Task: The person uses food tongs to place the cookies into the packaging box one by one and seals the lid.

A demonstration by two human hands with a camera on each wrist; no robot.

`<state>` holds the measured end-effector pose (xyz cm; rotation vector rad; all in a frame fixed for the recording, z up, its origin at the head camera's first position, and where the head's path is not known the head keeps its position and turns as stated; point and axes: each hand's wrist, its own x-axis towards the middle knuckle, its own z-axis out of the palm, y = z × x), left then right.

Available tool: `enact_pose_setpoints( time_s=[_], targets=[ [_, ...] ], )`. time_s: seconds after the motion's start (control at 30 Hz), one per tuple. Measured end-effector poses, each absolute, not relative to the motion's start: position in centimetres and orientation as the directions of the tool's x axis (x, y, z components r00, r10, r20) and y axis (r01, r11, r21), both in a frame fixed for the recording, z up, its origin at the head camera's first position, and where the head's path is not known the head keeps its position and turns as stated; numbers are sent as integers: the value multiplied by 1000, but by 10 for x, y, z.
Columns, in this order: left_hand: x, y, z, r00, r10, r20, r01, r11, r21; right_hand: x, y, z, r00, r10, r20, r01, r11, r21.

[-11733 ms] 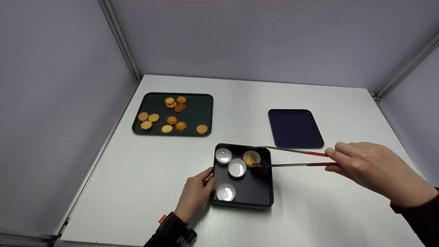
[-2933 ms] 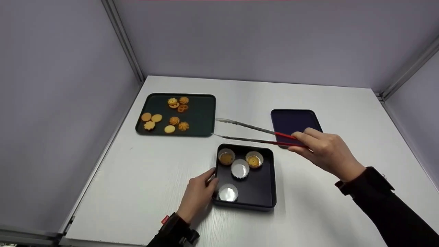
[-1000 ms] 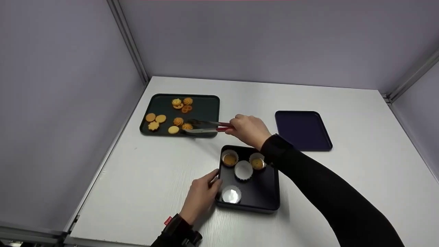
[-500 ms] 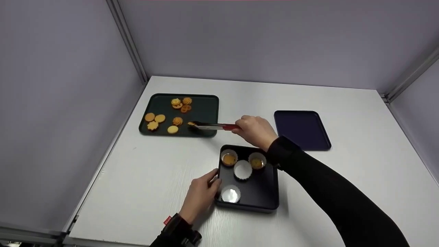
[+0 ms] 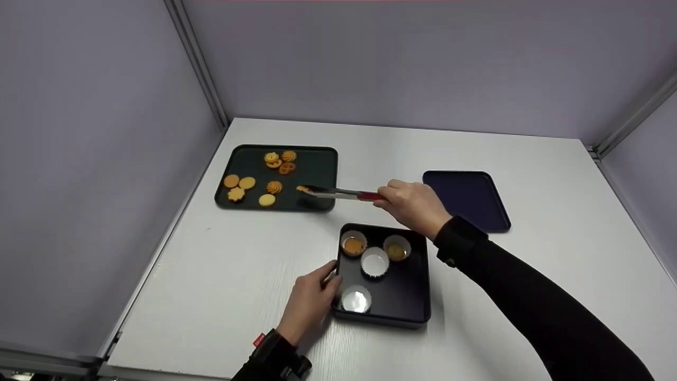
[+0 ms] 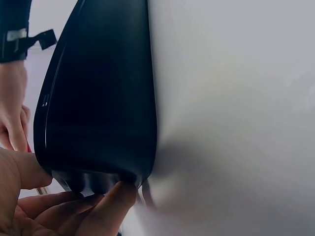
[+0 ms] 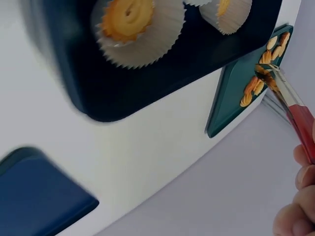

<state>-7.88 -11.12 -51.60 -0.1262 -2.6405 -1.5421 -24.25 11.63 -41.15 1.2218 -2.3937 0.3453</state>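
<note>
My right hand [image 5: 412,203] grips red-handled metal tongs [image 5: 344,196], their tips closed on a piped cookie [image 5: 302,189] over the right part of the green tray [image 5: 317,164]. At the left side of the dark box [image 5: 394,293], my left hand [image 5: 307,301] holds the wall, thumb at the rim and fingers against the outside in the left wrist view. Inside the box, the back-left paper cup [image 5: 353,234] and the back-right cup [image 5: 403,242] each contain a cookie. The middle cup [image 5: 375,262] and front-left cup [image 5: 356,300] show bare bottoms.
More cookies lie on the green tray, among them a swirl cookie [image 5: 274,187], a pale round cookie [image 5: 267,200] and a pretzel [image 5: 287,168]. A dark blue tray [image 5: 465,198] rests at the right. Grey panels [image 5: 396,63] border the white table [image 5: 238,296].
The back-left cup gained a round cookie from the green tray's right corner. Within the last second, the tongs closed on the piped cookie and drew it rightward. My left hand stayed at the box.
</note>
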Motion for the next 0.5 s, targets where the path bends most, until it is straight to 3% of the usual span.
enact_pose_setpoints(
  time_s=[0.3,0.5],
  targets=[
    [-79,-110,-517,-992,44,121,127,491,862,-223,178,-399,-343,-707,619,-868,490,78],
    [-79,-111,-516,-992,34,122,122,507,853,-203,216,-387,-288,-664,690,-885,459,73]
  ],
)
